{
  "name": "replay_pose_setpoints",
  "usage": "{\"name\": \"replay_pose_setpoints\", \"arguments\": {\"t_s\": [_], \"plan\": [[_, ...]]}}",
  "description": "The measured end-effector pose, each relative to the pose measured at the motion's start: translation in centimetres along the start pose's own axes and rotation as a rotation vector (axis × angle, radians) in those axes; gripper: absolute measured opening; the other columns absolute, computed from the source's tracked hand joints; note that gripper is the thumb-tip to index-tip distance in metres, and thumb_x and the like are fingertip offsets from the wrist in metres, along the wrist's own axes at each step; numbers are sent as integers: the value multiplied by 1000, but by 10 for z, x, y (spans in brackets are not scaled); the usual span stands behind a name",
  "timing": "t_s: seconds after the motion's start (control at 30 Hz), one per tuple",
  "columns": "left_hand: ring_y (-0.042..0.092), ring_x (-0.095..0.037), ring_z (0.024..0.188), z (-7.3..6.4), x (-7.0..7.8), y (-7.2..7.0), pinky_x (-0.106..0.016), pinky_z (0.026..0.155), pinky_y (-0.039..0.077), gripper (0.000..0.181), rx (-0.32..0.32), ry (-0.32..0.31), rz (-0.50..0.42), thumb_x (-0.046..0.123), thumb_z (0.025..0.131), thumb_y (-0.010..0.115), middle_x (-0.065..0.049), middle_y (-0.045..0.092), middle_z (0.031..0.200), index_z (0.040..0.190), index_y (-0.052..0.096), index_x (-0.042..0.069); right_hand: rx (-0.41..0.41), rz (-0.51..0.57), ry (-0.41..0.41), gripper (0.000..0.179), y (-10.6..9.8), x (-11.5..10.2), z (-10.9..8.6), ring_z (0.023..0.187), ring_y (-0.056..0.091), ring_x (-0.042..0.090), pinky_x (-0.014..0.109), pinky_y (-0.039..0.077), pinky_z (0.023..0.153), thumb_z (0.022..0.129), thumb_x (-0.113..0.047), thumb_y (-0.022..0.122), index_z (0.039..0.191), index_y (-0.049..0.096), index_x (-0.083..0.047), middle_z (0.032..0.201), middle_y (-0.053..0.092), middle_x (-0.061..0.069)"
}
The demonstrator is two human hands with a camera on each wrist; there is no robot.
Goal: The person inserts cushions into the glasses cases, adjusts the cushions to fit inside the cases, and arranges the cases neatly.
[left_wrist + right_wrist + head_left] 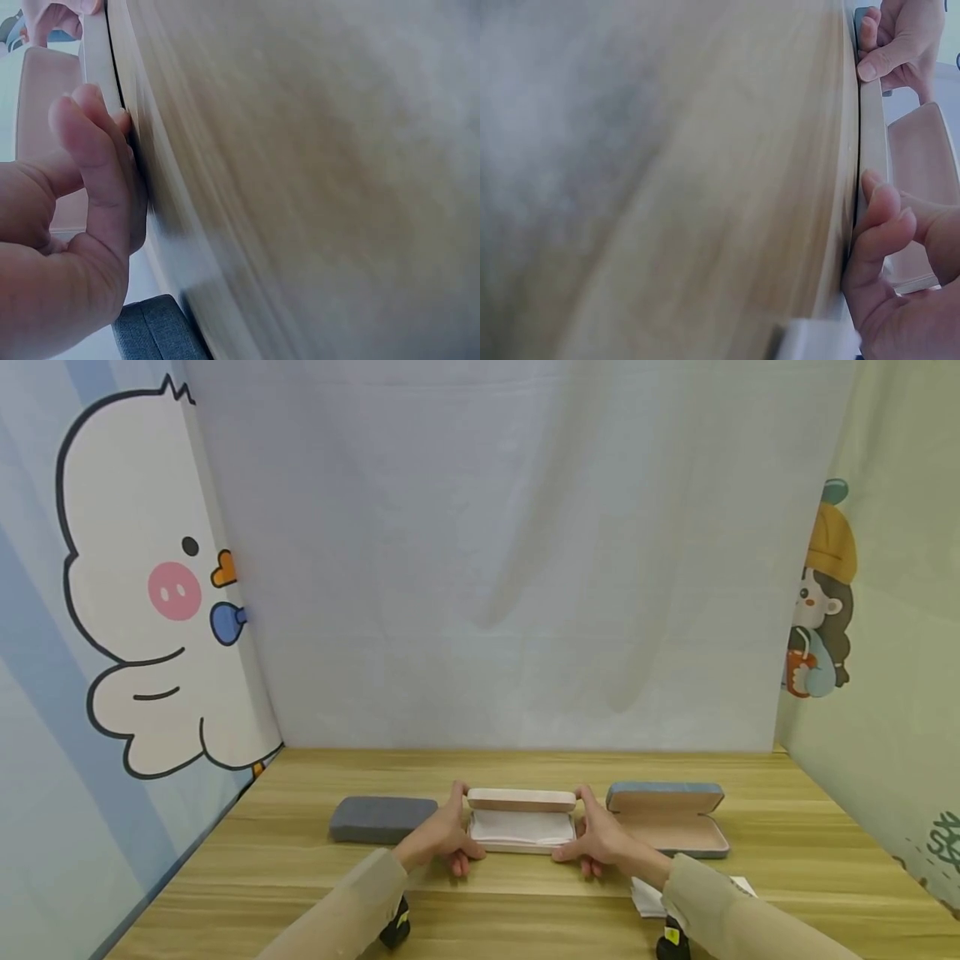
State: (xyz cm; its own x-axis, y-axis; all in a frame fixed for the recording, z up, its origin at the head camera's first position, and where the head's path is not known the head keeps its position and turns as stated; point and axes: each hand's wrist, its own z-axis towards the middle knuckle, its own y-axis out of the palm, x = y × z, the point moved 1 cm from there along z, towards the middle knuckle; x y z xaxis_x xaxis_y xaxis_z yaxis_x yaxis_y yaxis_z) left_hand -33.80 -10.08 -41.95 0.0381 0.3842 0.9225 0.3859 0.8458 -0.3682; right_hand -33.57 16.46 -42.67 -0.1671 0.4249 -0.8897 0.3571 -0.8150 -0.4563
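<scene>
A white glasses case [521,800] stands with its lid raised in the middle of the table, a folded white cloth [521,828] lying inside. My left hand [442,832] grips its left end, thumb at the front corner and a finger up by the lid. At the opposite end my right hand [602,835] holds it the same way. The left wrist view shows the left hand's bent fingers [105,165] beside the case's edge. In the right wrist view, both hands are at the case, whose pinkish lid inside [922,150] shows.
Left of my left hand lies a closed dark grey glasses case [382,820]. Beyond my right hand, a blue glasses case [665,797] stands open, its beige inside showing. A white cloth [647,900] lies partly under my right forearm. A pale curtain [510,568] hangs behind the table.
</scene>
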Motion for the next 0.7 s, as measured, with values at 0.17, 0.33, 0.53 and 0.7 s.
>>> {"name": "replay_pose_setpoints", "arguments": {"t_s": [0.17, 0.33, 0.53, 0.7], "plan": [[53, -13, 34, -1, -1, 1, -27, 34, 49, 74, 0, 14, -1, -14, 77, 71, -24, 60, 55, 125, 20, 9, 16, 4, 1, 70, 1, 1, 0, 34, 47, 9, 21, 40, 33, 75, -10, 82, 121, 29, -7, 56, 51, 6], [53, -13, 35, -1, -1, 0, -28, 34, 49, 72, 4, 31, 10, -14, 77, 71, -31, 61, 60, 125, 21, 8, 23, 1, -12, 70, 2, 1, 0, 34, 48, 9, 21, 40, 32, 75, -9, 82, 121, 29, -8, 57, 51, 7], [53, -13, 35, -2, -3, 1, -28, 35, 49, 75, 8, 30, 3, -14, 77, 70, -25, 60, 56, 130, 20, 7, 27, 9, -37, 71, 3, 2, -1, 34, 47, 10, 23, 40, 32, 76, -7, 81, 126, 30, -8, 58, 52, 9], [53, -13, 35, -2, -3, 1, -27, 35, 49, 75, 7, 34, -6, -15, 78, 69, -22, 60, 55, 130, 19, 6, 33, 6, -45, 73, 2, 2, -1, 34, 47, 10, 23, 40, 32, 76, -7, 81, 128, 29, -7, 60, 52, 10]]}}
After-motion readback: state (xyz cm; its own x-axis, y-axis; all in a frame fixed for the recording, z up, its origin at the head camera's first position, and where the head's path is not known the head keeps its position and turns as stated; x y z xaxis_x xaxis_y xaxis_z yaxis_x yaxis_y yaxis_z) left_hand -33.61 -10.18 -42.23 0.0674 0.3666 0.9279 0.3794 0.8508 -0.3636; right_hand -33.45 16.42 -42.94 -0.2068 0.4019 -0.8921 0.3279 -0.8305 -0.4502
